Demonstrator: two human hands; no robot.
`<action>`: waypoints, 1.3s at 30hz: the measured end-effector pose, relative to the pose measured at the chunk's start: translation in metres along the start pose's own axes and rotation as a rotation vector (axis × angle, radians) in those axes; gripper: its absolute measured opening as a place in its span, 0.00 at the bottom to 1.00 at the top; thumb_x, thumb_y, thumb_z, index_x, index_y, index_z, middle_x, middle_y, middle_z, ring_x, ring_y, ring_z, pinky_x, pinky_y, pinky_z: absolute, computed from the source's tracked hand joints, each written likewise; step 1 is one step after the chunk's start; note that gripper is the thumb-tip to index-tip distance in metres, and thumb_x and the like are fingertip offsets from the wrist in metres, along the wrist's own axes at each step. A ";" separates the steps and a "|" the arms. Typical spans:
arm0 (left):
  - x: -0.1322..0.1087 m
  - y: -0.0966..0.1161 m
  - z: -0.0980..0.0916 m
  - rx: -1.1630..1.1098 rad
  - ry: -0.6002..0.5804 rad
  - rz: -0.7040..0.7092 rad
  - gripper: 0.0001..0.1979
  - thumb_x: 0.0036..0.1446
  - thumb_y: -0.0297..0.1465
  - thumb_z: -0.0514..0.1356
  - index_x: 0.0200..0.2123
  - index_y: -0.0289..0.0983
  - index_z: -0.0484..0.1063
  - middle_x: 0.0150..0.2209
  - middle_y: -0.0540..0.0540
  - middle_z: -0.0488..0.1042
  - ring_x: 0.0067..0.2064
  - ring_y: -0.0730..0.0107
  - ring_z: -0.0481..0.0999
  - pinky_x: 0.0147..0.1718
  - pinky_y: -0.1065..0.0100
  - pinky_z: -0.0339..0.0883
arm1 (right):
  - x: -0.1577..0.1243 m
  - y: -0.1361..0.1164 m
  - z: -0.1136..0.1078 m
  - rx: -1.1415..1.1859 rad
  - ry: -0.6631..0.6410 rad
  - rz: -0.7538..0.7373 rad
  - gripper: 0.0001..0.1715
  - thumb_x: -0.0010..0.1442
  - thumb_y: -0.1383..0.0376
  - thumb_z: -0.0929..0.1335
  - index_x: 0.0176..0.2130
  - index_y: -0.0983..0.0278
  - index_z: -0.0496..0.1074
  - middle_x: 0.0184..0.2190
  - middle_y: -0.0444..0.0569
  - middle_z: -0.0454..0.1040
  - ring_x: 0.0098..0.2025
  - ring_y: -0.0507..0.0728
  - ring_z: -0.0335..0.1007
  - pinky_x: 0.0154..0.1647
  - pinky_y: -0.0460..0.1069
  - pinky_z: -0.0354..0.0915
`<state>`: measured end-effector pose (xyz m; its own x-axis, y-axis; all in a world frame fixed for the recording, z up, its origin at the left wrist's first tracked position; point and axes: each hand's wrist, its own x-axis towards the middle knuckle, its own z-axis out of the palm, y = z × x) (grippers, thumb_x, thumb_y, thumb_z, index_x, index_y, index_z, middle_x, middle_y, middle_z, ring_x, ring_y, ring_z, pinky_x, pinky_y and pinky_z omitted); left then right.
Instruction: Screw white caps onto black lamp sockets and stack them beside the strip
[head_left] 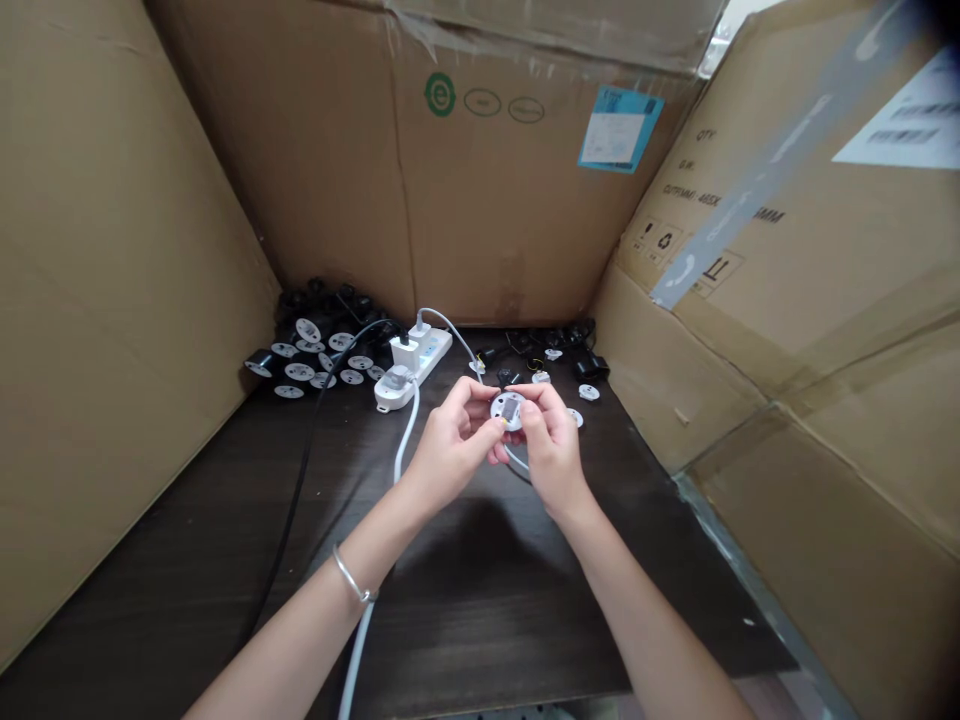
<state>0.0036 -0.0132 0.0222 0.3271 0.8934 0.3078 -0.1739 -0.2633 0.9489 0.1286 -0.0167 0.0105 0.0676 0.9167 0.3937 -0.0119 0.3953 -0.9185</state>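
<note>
Between my two hands is a small round white disc [509, 408] with a grey printed patch and dark spots on its face. My left hand [459, 432] pinches its left edge, thumb at the lower side. My right hand [551, 440] grips the right edge with its thumb on the face. The disc is held up above the dark table, face toward me. A bit of yellow shows by my left thumb; what it is I cannot tell. Just behind my fingers lies a small black part [509, 377], and a loose white disc [589, 393] rests farther right.
A white power strip [431, 350] with plugs stands left of my hands, its white cable [405, 440] running toward me. Black cylinders with white round ends [300, 372] are heaped at back left. More black parts [592, 367] lie at back right. Cardboard boxes [510, 220] wall three sides.
</note>
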 end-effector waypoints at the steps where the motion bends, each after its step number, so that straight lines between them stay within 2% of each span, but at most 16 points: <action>1: 0.000 0.001 0.000 -0.007 -0.005 0.003 0.11 0.55 0.32 0.57 0.39 0.35 0.58 0.28 0.49 0.70 0.24 0.75 0.71 0.23 0.72 0.65 | -0.001 0.000 0.000 0.004 -0.005 -0.002 0.15 0.60 0.56 0.60 0.39 0.65 0.64 0.27 0.44 0.66 0.24 0.48 0.62 0.23 0.43 0.62; 5: 0.002 0.006 -0.002 -0.066 -0.090 0.014 0.15 0.55 0.32 0.57 0.44 0.37 0.57 0.34 0.47 0.69 0.30 0.73 0.71 0.29 0.71 0.68 | -0.004 -0.004 0.001 -0.089 0.029 -0.117 0.15 0.61 0.58 0.59 0.43 0.64 0.65 0.32 0.46 0.67 0.26 0.49 0.63 0.26 0.45 0.63; 9: 0.002 0.010 -0.004 -0.109 -0.134 0.025 0.17 0.54 0.32 0.57 0.47 0.39 0.58 0.40 0.45 0.66 0.39 0.70 0.69 0.32 0.71 0.69 | -0.006 -0.007 0.000 -0.323 0.098 -0.349 0.16 0.61 0.63 0.58 0.47 0.63 0.65 0.38 0.49 0.67 0.38 0.53 0.64 0.40 0.50 0.64; 11: 0.002 0.012 -0.005 -0.117 -0.139 0.027 0.18 0.53 0.32 0.58 0.47 0.39 0.59 0.41 0.44 0.66 0.40 0.69 0.68 0.33 0.70 0.69 | -0.006 -0.006 -0.001 -0.414 0.103 -0.448 0.17 0.61 0.65 0.57 0.48 0.62 0.65 0.40 0.50 0.66 0.41 0.55 0.63 0.43 0.52 0.63; 13: 0.003 0.013 -0.006 -0.107 -0.075 0.038 0.17 0.52 0.33 0.59 0.45 0.38 0.61 0.39 0.45 0.67 0.39 0.71 0.68 0.34 0.72 0.67 | -0.006 -0.003 0.000 -0.489 0.076 -0.507 0.19 0.60 0.67 0.57 0.51 0.62 0.63 0.41 0.51 0.65 0.43 0.56 0.62 0.44 0.53 0.62; 16: 0.006 0.012 -0.008 -0.077 0.094 0.045 0.09 0.53 0.33 0.58 0.36 0.35 0.63 0.33 0.49 0.67 0.36 0.76 0.67 0.35 0.75 0.63 | -0.008 0.001 0.002 -0.602 0.003 -0.543 0.23 0.58 0.68 0.59 0.54 0.61 0.62 0.42 0.52 0.62 0.45 0.56 0.61 0.46 0.54 0.63; 19: 0.010 0.009 -0.010 -0.080 0.179 0.059 0.09 0.50 0.30 0.60 0.31 0.34 0.62 0.30 0.51 0.65 0.34 0.77 0.67 0.36 0.76 0.62 | -0.010 0.004 0.005 -0.626 -0.047 -0.579 0.26 0.56 0.69 0.61 0.55 0.60 0.60 0.44 0.53 0.61 0.47 0.57 0.60 0.48 0.54 0.62; 23: 0.007 0.015 -0.012 -0.041 0.294 0.087 0.11 0.47 0.29 0.62 0.32 0.34 0.62 0.31 0.50 0.68 0.35 0.74 0.71 0.37 0.72 0.65 | -0.010 0.002 0.006 -0.534 -0.029 -0.595 0.27 0.56 0.69 0.62 0.55 0.61 0.57 0.46 0.53 0.63 0.49 0.58 0.60 0.49 0.56 0.62; 26: 0.001 0.035 -0.022 0.109 0.524 0.273 0.13 0.47 0.29 0.63 0.36 0.35 0.63 0.35 0.46 0.72 0.38 0.68 0.74 0.39 0.68 0.67 | -0.007 0.000 0.004 -0.498 0.036 -0.605 0.26 0.56 0.69 0.62 0.55 0.62 0.57 0.45 0.54 0.63 0.48 0.58 0.61 0.48 0.57 0.62; 29: 0.002 0.058 -0.053 0.334 0.849 0.540 0.16 0.47 0.30 0.63 0.40 0.34 0.65 0.38 0.44 0.73 0.39 0.67 0.75 0.42 0.65 0.67 | -0.006 -0.001 0.004 -0.486 0.070 -0.616 0.25 0.55 0.70 0.62 0.53 0.61 0.58 0.44 0.54 0.64 0.47 0.58 0.62 0.46 0.57 0.63; 31: 0.008 0.067 -0.088 0.409 1.002 0.596 0.16 0.49 0.31 0.62 0.41 0.33 0.66 0.38 0.44 0.73 0.40 0.68 0.74 0.44 0.63 0.67 | -0.007 -0.003 0.005 -0.476 0.076 -0.618 0.25 0.55 0.70 0.62 0.53 0.61 0.59 0.44 0.53 0.64 0.46 0.58 0.62 0.46 0.57 0.63; 33: 0.017 0.070 -0.128 0.446 1.135 0.511 0.16 0.46 0.30 0.64 0.38 0.31 0.68 0.35 0.46 0.74 0.37 0.69 0.74 0.42 0.63 0.68 | -0.008 -0.005 0.006 -0.469 0.070 -0.615 0.25 0.55 0.70 0.62 0.53 0.61 0.59 0.44 0.53 0.64 0.47 0.58 0.61 0.47 0.57 0.62; 35: 0.027 0.068 -0.164 0.509 1.226 0.293 0.15 0.42 0.27 0.66 0.36 0.31 0.70 0.31 0.49 0.73 0.33 0.72 0.73 0.39 0.64 0.69 | -0.009 -0.007 0.007 -0.468 0.065 -0.617 0.25 0.55 0.70 0.63 0.53 0.61 0.59 0.44 0.53 0.64 0.47 0.58 0.61 0.48 0.56 0.62; 36: 0.031 0.066 -0.178 0.576 1.267 0.207 0.14 0.42 0.27 0.65 0.35 0.32 0.70 0.29 0.50 0.73 0.32 0.73 0.72 0.38 0.64 0.69 | -0.009 -0.007 0.007 -0.469 0.066 -0.617 0.25 0.55 0.70 0.63 0.53 0.61 0.59 0.44 0.53 0.64 0.47 0.58 0.61 0.48 0.56 0.62; 39: 0.043 0.062 -0.204 0.698 1.282 0.116 0.13 0.37 0.26 0.68 0.30 0.33 0.72 0.25 0.53 0.70 0.30 0.73 0.69 0.41 0.61 0.67 | -0.008 -0.007 0.007 -0.466 0.072 -0.605 0.25 0.55 0.70 0.63 0.53 0.61 0.59 0.44 0.53 0.64 0.48 0.58 0.61 0.48 0.56 0.62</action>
<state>-0.1824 0.0833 0.0802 -0.7544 0.4623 0.4660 0.4567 -0.1402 0.8785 0.1210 -0.0268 0.0142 -0.0069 0.5359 0.8442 0.4684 0.7476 -0.4708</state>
